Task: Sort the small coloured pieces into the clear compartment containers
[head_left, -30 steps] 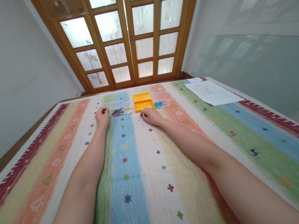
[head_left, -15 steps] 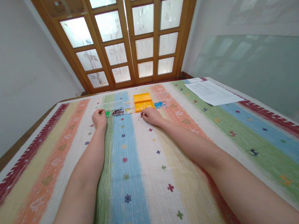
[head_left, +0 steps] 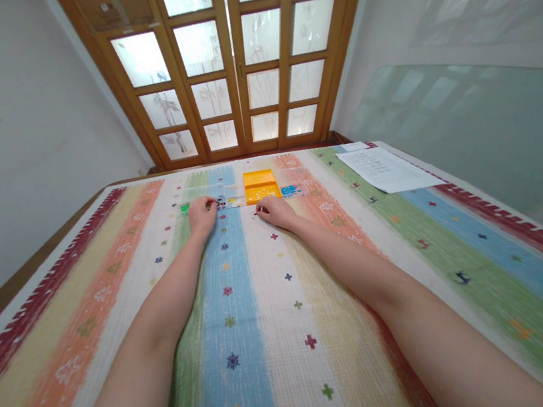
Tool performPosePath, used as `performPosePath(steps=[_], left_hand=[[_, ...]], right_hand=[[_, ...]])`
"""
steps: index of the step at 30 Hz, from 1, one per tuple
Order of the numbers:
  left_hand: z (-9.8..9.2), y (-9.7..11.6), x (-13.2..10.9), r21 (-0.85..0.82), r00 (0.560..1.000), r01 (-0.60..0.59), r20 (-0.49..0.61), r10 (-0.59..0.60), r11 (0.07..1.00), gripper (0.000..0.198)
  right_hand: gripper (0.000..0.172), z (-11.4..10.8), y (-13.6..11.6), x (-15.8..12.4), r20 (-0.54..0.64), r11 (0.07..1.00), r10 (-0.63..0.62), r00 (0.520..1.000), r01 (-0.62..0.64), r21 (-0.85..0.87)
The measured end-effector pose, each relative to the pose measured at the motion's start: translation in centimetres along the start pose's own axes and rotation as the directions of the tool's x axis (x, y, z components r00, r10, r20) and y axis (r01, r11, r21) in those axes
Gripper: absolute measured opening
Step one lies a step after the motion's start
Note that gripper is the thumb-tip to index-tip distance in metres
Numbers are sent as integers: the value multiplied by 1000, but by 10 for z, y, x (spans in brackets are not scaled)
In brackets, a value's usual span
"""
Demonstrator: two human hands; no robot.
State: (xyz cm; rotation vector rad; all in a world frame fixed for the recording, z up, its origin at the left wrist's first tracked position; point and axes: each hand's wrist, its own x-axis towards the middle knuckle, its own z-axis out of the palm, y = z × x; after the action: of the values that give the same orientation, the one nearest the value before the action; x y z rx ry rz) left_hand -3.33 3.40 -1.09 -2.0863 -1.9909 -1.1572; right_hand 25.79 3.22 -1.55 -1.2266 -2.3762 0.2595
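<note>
My left hand is closed, thumb and finger together, at the dark red beads in a clear plastic box. Whatever is between its fingertips is too small to make out. Green beads show just left of that hand, and yellow beads lie to its right. My right hand rests on the cloth in front of an orange box with its lid raised. Its fingers are pinched, with a tiny dark speck at the tips that I cannot identify. Small pale pieces lie in the orange box.
Blue beads sit in a clear compartment right of the orange box. Printed sheets of paper lie at the right rear of the table. A striped cloth covers the table. Wooden doors with glass panes stand beyond it.
My left hand has moved right, from the green beads to the dark red beads, now partly covering them. My right hand has stayed in the same place, still pinched.
</note>
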Motion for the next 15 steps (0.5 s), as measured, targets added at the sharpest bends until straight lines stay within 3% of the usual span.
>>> performPosePath(steps=[4, 7, 15], left_hand=[[8, 39, -15, -19, 937, -280, 211, 278, 960, 18], [11, 59, -26, -26, 887, -375, 279, 367, 927, 18], [9, 72, -33, -121, 743, -551, 380, 552, 826, 24]], right_hand=[[13, 1, 0, 1, 2, 998, -48, 999, 48, 49], [14, 3, 1, 2, -33, 997, -1, 999, 4, 81], [13, 4, 3, 2, -91, 996, 51, 995, -44, 78]])
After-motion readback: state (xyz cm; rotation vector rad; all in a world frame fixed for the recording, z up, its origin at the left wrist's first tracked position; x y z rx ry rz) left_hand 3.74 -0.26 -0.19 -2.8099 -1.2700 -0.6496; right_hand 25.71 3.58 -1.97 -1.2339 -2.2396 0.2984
